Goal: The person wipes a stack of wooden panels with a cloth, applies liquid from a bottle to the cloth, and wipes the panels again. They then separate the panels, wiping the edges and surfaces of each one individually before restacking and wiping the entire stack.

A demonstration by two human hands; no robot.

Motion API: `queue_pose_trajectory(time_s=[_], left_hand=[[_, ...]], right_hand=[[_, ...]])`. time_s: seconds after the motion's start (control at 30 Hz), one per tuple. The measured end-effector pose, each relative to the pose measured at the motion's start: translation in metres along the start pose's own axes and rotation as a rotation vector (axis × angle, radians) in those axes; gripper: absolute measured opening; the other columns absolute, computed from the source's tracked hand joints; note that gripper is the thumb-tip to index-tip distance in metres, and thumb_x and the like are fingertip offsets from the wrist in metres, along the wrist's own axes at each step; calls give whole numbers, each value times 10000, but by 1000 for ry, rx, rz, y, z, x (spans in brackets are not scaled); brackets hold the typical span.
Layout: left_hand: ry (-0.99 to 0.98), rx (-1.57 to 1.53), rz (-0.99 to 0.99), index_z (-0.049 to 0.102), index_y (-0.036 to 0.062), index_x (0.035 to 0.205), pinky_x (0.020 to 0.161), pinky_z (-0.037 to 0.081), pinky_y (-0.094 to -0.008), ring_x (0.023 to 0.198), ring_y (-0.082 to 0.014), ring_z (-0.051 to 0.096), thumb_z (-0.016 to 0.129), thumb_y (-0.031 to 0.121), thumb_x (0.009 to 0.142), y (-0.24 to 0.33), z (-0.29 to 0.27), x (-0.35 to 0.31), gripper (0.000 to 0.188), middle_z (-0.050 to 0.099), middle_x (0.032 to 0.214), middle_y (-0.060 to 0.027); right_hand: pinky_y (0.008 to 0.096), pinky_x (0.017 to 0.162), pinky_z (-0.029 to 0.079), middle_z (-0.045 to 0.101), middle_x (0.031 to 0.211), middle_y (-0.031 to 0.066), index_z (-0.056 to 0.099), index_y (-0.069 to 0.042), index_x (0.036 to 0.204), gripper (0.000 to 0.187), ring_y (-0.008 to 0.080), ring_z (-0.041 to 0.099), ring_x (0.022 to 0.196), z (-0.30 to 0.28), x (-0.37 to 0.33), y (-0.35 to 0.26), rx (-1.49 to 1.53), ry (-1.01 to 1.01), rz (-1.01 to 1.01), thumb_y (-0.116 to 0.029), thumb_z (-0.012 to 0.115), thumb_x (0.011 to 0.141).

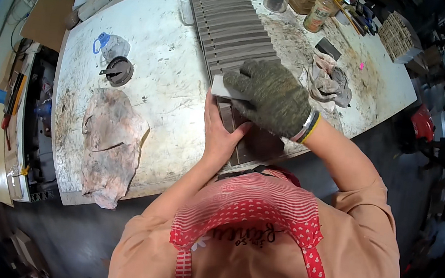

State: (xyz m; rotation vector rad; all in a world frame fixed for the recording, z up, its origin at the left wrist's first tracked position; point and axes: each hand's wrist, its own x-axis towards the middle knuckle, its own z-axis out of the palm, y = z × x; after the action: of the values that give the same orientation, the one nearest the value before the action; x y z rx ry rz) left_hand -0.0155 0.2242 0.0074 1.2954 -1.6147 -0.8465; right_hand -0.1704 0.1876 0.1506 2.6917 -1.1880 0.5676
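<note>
A long grey-brown slatted panel [231,23] lies lengthwise on the table, its rows of ridged strips running away from me. My left hand [220,130], bare, grips the panel's left edge near its close end, the thumb across the top. My right hand [274,98] wears a dark green, dirty work glove. It presses a flat white pad [226,88] on the panel's strips, with the fingers curled over the pad. What lies under the pad and the glove's palm is hidden.
On the stained white table [165,149] are a stained cloth [113,142], a dark round pot [119,71], a clear blue-handled bottle [113,46] and a crumpled rag [329,82]. Jars [319,12] and a wicker basket [399,35] stand farther back right.
</note>
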Motion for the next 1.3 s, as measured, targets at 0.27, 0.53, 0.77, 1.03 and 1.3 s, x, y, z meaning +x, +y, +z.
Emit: queue_pose_trajectory(time_s=[0.27,0.53,0.77,1.03,1.3], left_hand=[[10,1,-29,90,6,1476,1129,212,-450,1383,-387,203,794,270,697,0,-1,-1,1083,160,1504,-238],[-3,8,-37,97,2,1473,1127,209,-449,1376,-395,215,803,264,682,-3,-1,-3,1092,192,1494,-240],[11,7,0,106,-1,1472,1127,202,-452,1379,-392,210,796,246,684,-3,0,-2,1077,177,1501,-238],[-22,-61,-14,100,0,1474,1125,203,-456,1373,-392,206,783,223,693,7,-4,1,1061,163,1496,-237],[-13,-32,30,88,-5,1474,1128,207,-429,1377,-366,211,780,172,699,0,-7,-1,1053,176,1484,-236]], right_hand=[[365,659,488,570,846,86,623,-126,1057,304,271,588,744,-31,-44,70,-62,8,366,-212,694,774],[408,775,491,582,979,160,589,-66,1105,384,310,586,899,6,30,34,20,-241,107,-264,675,787],[419,851,463,583,989,171,607,-62,1106,375,314,572,934,17,44,16,29,-62,-31,-310,641,826],[400,797,480,593,960,137,608,-64,1152,416,297,591,896,-20,-18,101,-224,-94,256,-236,696,784],[401,770,487,616,884,125,618,-50,990,262,283,599,852,14,55,21,47,-188,77,-246,619,816]])
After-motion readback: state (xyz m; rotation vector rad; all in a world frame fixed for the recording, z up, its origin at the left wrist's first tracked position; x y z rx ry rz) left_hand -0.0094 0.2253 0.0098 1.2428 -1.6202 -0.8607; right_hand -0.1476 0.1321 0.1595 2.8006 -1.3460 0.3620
